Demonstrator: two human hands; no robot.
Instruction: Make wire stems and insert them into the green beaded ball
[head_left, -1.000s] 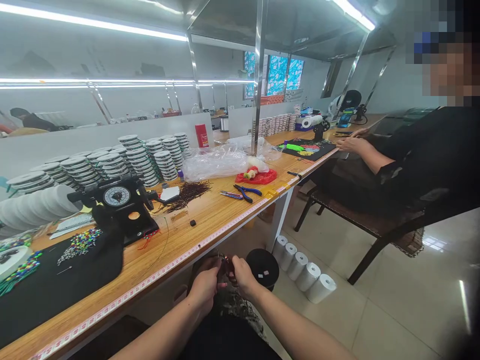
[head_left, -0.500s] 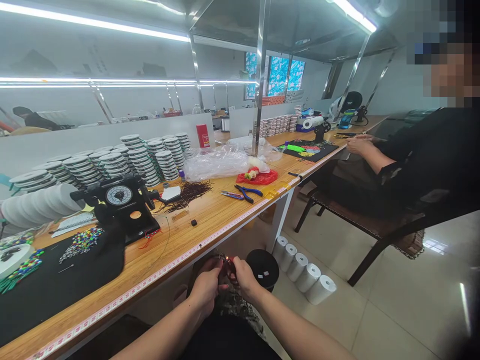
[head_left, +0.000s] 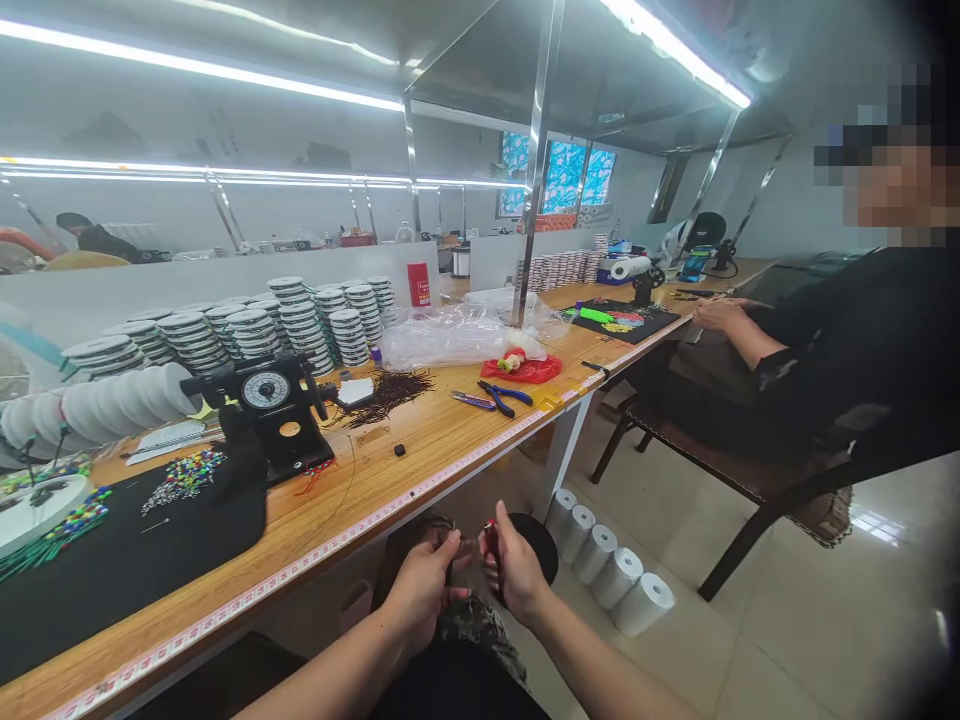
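In front of my lap, below the table edge, my left hand [head_left: 420, 588] is closed, thumb against the fingers. What it pinches is too small and blurred to make out. My right hand [head_left: 519, 568] is apart from it to the right, its fingers wrapped round a small red lighter [head_left: 490, 527] with the thumb raised. No flame shows on the lighter. The wooden table [head_left: 379, 480] runs along above both hands, with a measuring tape strip [head_left: 322, 552] along its front edge.
A black winding machine [head_left: 277, 420], stacked spools [head_left: 289, 320], blue-handled pliers [head_left: 506, 397] and a pile of dark cords [head_left: 401, 392] are on the table. A black bin [head_left: 546, 545] and white rolls [head_left: 616, 575] stand on the floor. Another person [head_left: 847, 350] sits to the right.
The flame between my hands has gone out. My right hand with the lighter has moved right, away from my left hand, and its thumb has lifted. The view has shifted slightly.
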